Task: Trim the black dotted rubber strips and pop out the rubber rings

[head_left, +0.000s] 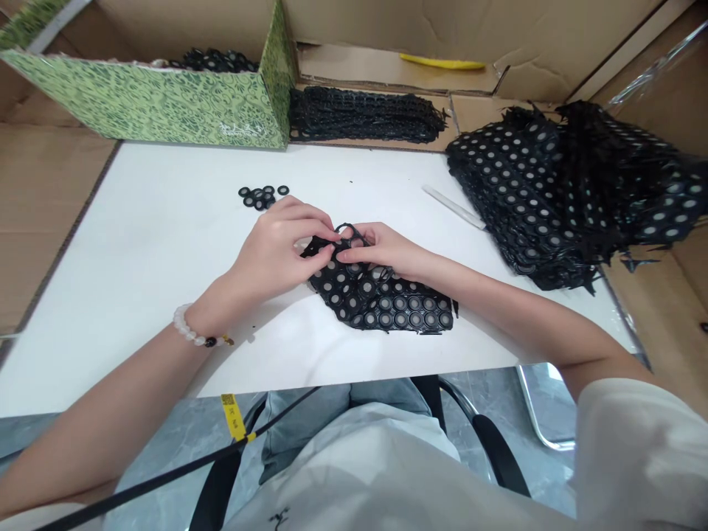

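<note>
A black rubber sheet of ring-shaped parts (387, 299) lies on the white table (155, 251) in front of me. My left hand (279, 247) and my right hand (381, 251) meet at its far edge, fingers pinched on the sheet, which curls up a little between them. A bead bracelet (191, 332) sits on my left wrist. A small cluster of loose black rings (261, 196) lies on the table just beyond my left hand.
A big stack of the same black sheets (553, 192) fills the right side. Another row of them (362, 114) lies at the back beside a green patterned box (160, 99) holding black rings. A white strip (450, 206) lies near the stack. Cardboard surrounds the table.
</note>
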`<move>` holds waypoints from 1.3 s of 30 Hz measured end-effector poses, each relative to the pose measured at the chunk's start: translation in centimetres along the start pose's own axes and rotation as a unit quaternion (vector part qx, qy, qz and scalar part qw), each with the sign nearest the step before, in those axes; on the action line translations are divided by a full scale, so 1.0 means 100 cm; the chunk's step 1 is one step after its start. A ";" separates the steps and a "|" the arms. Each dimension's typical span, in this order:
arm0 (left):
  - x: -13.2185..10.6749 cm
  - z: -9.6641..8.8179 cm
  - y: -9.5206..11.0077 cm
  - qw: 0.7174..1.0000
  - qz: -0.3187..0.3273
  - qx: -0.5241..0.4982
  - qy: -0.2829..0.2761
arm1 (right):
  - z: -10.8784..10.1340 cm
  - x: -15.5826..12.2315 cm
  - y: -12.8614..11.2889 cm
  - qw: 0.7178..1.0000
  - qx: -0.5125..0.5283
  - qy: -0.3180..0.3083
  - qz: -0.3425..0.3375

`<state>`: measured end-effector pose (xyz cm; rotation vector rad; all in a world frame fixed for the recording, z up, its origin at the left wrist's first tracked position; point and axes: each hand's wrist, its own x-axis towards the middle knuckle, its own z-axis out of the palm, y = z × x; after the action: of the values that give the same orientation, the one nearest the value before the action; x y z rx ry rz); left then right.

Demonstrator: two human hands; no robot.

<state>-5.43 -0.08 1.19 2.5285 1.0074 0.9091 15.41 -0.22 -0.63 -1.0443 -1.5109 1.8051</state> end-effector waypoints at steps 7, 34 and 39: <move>0.001 -0.011 -0.012 0.996 0.063 0.016 -0.064 | 0.000 -0.002 -0.002 1.000 -0.017 0.004 0.023; -0.001 -0.009 -0.002 0.991 0.063 0.085 -0.078 | -0.005 -0.001 -0.002 0.998 -0.049 -0.023 0.028; 0.000 -0.008 -0.001 0.997 0.029 0.022 -0.072 | -0.005 0.000 0.001 0.998 -0.062 -0.010 0.010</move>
<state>-5.95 -0.02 1.75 2.6289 0.9258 0.7147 15.83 0.06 -0.79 -1.1050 -1.6485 1.7590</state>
